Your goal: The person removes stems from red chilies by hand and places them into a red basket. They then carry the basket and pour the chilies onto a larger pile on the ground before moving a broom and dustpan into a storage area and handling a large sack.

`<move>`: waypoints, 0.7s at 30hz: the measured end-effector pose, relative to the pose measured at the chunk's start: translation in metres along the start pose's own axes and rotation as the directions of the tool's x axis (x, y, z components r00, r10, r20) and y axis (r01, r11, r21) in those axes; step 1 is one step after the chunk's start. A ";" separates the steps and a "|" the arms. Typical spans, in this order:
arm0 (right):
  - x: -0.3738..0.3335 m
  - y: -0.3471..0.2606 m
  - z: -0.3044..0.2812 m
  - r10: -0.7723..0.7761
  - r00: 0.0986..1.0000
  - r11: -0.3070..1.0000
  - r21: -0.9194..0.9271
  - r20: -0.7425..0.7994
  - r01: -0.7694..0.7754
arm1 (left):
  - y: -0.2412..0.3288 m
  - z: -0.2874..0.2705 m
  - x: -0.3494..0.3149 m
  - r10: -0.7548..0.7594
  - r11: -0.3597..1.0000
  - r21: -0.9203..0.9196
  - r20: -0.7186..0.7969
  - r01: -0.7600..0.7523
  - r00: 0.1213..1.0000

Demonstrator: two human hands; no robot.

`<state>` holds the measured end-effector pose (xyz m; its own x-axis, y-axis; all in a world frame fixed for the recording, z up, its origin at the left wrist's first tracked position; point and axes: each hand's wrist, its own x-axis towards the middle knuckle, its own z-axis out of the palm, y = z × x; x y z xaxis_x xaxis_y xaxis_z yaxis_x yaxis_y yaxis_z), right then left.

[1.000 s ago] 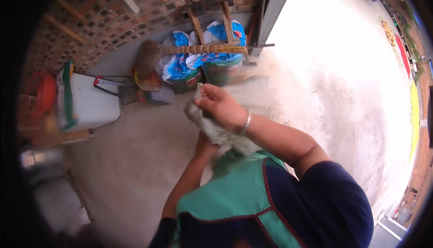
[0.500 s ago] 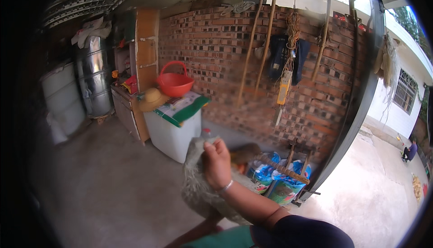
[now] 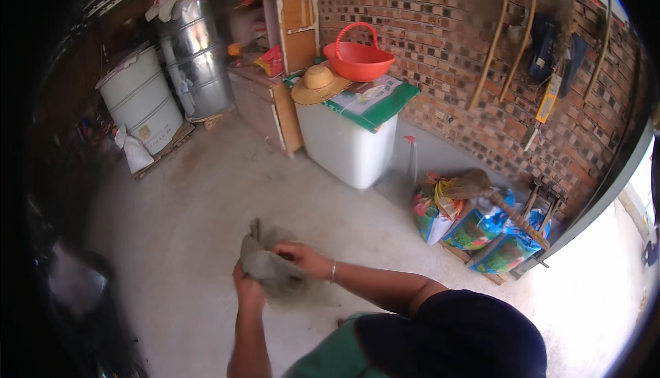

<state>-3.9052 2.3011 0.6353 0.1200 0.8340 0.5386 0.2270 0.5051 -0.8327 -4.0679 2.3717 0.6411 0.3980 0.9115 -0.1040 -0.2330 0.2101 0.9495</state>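
A thin, crumpled grey-green cloth [image 3: 265, 265], sack-like with a wispy, see-through lower part, hangs in front of me at waist height. My left hand [image 3: 247, 284] grips its left side from below, with the fingers partly hidden behind the fabric. My right hand [image 3: 302, 257], with a bangle at the wrist, has its fingers closed on the upper right of the same cloth. Whether anything is inside it I cannot tell.
A white chest [image 3: 344, 137] stands ahead, bearing a straw hat [image 3: 317, 83] and a red basket [image 3: 364, 63]. Colourful sacks [image 3: 474, 230] and a broom [image 3: 512, 213] are at the right by the brick wall. Metal drums [image 3: 196, 61] stand at the far left on pallets.
My view has swung left and down. The cloth, held up in my right hand before, is now lower, and my left hand has come into view holding it too.
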 end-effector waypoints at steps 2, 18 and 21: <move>0.015 0.020 0.069 -0.096 0.992 0.994 -0.042 0.081 0.100 | 0.009 -0.048 0.018 0.047 0.999 0.013 -0.013 -0.047 0.999; 0.332 0.070 0.438 0.224 0.729 0.753 0.360 0.646 -0.551 | -0.004 -0.496 0.180 0.418 0.736 0.591 -0.012 -0.331 0.908; 0.397 0.097 0.463 0.190 0.721 0.755 0.370 0.666 -0.541 | 0.024 -0.526 0.247 0.522 0.746 0.547 -0.125 -0.380 0.844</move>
<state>-4.2832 2.7839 0.7086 -0.5138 0.8457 0.1444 -0.2512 0.0126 -0.9678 -4.4417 2.7883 0.4823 0.1036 0.9229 0.3708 0.1608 -0.3834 0.9095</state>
